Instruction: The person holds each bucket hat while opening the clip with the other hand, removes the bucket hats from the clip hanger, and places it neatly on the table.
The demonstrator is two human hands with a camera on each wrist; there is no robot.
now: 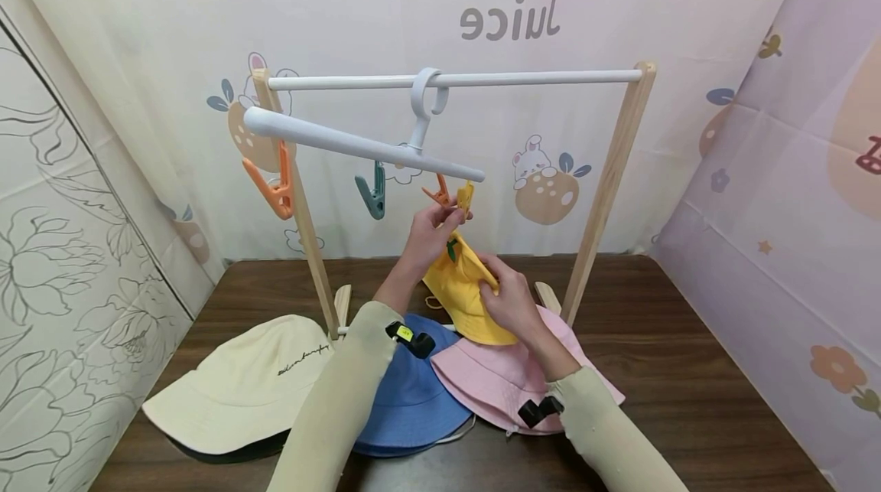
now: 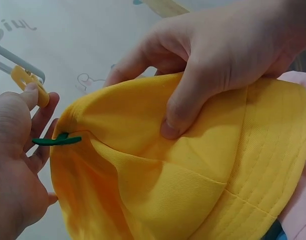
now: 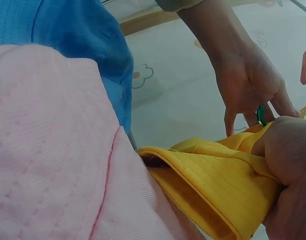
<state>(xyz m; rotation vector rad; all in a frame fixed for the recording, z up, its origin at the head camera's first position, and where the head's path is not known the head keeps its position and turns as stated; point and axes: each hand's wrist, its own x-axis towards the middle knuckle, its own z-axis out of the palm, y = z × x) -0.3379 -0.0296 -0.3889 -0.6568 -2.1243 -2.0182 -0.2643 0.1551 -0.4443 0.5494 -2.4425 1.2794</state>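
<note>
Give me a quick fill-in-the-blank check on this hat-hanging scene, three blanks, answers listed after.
1. The right hand grips the ____ fabric bucket hat.
2. The left hand touches the yellow plastic clip hanging from the ____ plastic hanger bar.
3. On the dark wooden table, the blue bucket hat lies between the cream bucket hat and the ____ one.

Missing words: yellow; white; pink

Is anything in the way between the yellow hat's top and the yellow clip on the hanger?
Nothing visible. The left hand pinches the yellow clip right above the yellow hat, which the right hand grips; only the left fingers sit at the clip.
</note>
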